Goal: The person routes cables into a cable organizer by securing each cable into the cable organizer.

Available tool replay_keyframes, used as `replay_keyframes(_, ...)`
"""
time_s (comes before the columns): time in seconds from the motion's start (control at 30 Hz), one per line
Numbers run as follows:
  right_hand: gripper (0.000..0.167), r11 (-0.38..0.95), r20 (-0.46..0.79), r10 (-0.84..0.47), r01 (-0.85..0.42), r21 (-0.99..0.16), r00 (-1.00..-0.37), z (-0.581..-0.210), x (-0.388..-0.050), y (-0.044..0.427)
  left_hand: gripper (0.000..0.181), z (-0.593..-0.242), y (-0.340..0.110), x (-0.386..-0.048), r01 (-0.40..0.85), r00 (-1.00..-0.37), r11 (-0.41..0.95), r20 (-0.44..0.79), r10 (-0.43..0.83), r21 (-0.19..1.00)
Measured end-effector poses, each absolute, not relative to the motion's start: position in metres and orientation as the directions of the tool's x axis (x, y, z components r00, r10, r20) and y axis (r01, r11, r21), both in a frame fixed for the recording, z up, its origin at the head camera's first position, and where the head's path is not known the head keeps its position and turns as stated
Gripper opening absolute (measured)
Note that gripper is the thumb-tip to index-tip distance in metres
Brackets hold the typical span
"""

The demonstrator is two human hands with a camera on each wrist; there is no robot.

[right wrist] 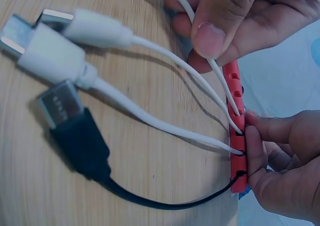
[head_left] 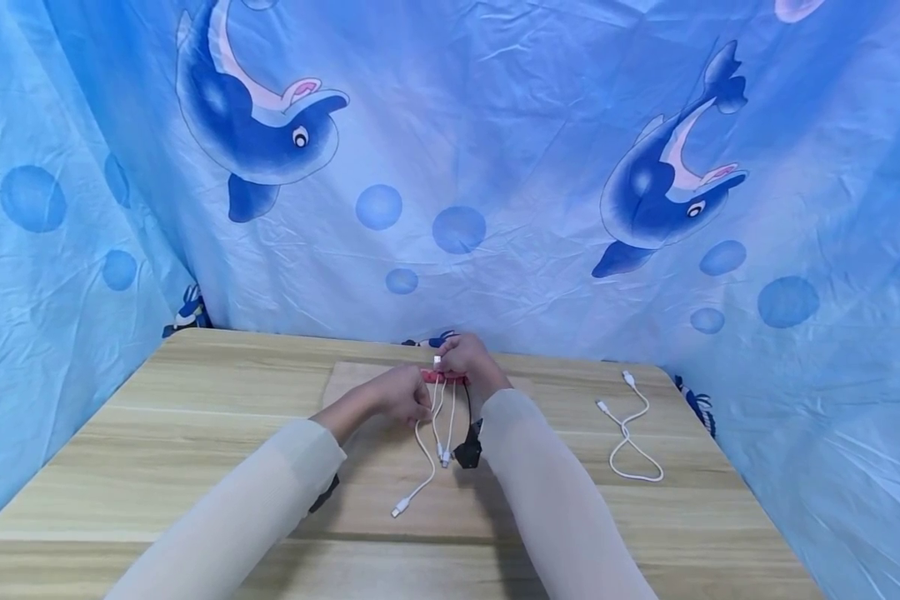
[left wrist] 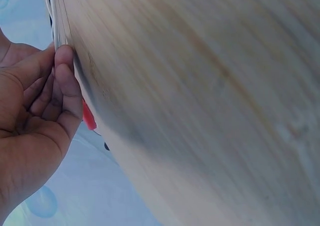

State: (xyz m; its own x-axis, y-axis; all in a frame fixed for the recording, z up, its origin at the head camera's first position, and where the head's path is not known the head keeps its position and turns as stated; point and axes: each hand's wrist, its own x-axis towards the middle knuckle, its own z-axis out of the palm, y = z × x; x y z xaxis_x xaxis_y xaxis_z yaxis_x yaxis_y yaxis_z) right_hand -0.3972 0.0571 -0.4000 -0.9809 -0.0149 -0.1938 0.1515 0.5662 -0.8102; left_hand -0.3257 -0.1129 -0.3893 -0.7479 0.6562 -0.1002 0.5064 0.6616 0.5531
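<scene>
A red slotted cable holder (right wrist: 235, 93) sits at the far edge of a wooden board (head_left: 367, 512). My left hand (head_left: 401, 393) pinches a white charging cable (right wrist: 225, 88) between thumb and finger, just in front of the holder. That cable runs into one of the slots. Behind the holder my right hand (head_left: 467, 357) has its fingertips curled against the strip, at a white cable with a plug (head_left: 437, 361) standing out beside them; the exact contact is hidden. Two white cables and a black cable (right wrist: 165, 205) also lie in slots, their connectors toward me.
Another white cable (head_left: 648, 477) lies loosely looped on the table (head_left: 195, 433) to the right. Blue dolphin-printed cloth (head_left: 420, 150) hangs behind the table's back edge and along both sides.
</scene>
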Motion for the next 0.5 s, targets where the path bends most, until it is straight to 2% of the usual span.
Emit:
replay_keyframes(0.17,0.022,0.522,-0.210,-0.017,0.170,-0.836,-0.978,-0.400,-0.395,0.058,0.017,-0.390,-0.115,-0.325,0.513,-0.740,0.660,-0.107,0.664,0.548)
replay_keyframes(0.37,0.022,0.546,-0.188,-0.045,0.134,-0.827,-0.981,-0.398,-0.392,0.062,0.017,-0.391,-0.115,-0.324,0.522,-0.726,0.641,-0.101,0.680,0.563)
replay_keyframes(0.5,0.027,0.473,-0.196,-0.073,0.139,-0.870,-0.978,-0.399,-0.393,0.068,0.016,-0.391,-0.117,-0.323,0.524,-0.718,0.622,-0.090,0.690,0.582)
